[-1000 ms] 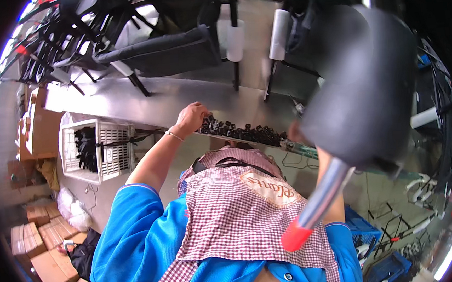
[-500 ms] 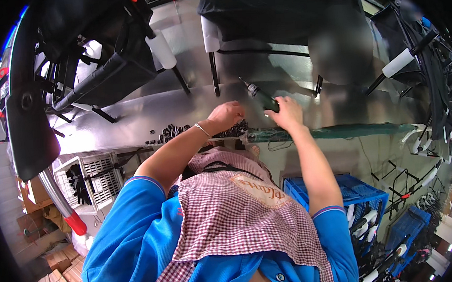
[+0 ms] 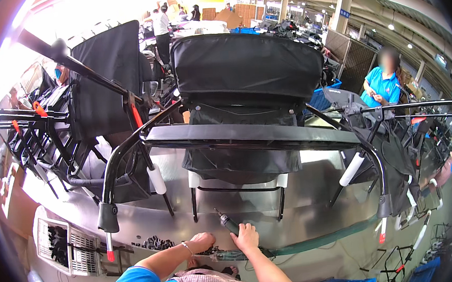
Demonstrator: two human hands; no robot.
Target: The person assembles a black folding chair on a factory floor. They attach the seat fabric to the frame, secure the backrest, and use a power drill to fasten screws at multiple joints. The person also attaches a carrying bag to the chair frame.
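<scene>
My right hand (image 3: 246,238) is wrapped round the rear of a dark green electric screwdriver (image 3: 229,224). Its metal tip points up and to the left, away from me, just above the metal bench (image 3: 325,215). Closed, with its fingers curled down, my left hand (image 3: 200,243) is at the bench's near edge. Whatever it may hold is hidden. Beside it lies a heap of small black parts (image 3: 158,243). Beyond both hands a black fabric seat on a tubular frame (image 3: 240,155) stands on the bench, with a padded black bar (image 3: 246,134) across its front.
More black folded seat frames (image 3: 115,164) stand at the left and others (image 3: 364,163) at the right. A white crate (image 3: 84,250) with black parts is at lower left. Green sheeting (image 3: 317,243) runs along the bench's near edge. A co-worker in blue (image 3: 384,85) stands at the far right.
The view has tilted up, so the seat frames and the room behind now show. Both hands appear lower in the picture; the right hand is still at the screwdriver.
</scene>
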